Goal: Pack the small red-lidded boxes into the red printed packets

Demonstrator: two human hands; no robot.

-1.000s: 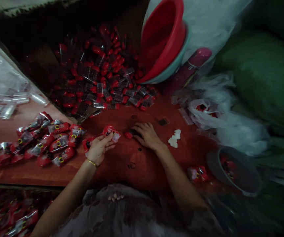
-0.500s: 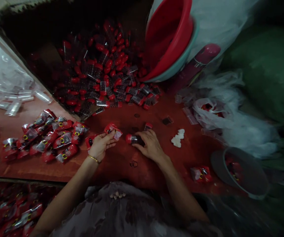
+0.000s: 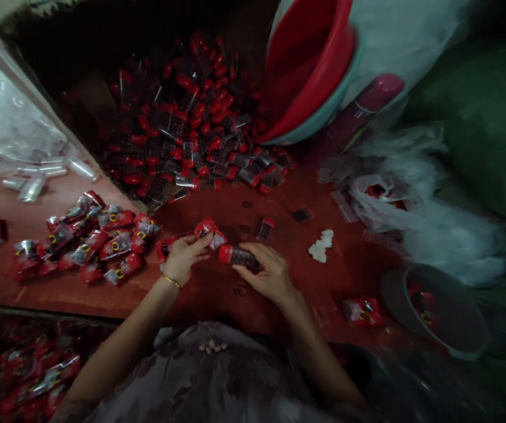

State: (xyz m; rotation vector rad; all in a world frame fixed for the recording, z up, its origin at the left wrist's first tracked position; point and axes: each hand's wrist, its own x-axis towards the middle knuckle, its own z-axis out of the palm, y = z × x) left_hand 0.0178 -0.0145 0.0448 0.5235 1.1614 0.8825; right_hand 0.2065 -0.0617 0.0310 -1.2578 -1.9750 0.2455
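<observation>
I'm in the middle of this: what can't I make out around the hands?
All in the head view:
Red-capped container: its uncapped end, hidden by the right hand and its grip.
Red packet: partly covered by the fingers of the left hand.
Grey tub: number of red items inside, dim and blurred.
Cardboard box: cut off by the top edge.

A red table (image 3: 297,320) with dark spots. At left lies a heap of glossy packets (image 3: 89,242), with clear tubes (image 3: 41,171) farther back beside a box (image 3: 98,97) (its open side faces the viewer). At centre, one vial (image 3: 265,230); right of it, a small dark piece (image 3: 303,214), a white scrap (image 3: 320,248) and a lone packet (image 3: 362,311).
</observation>
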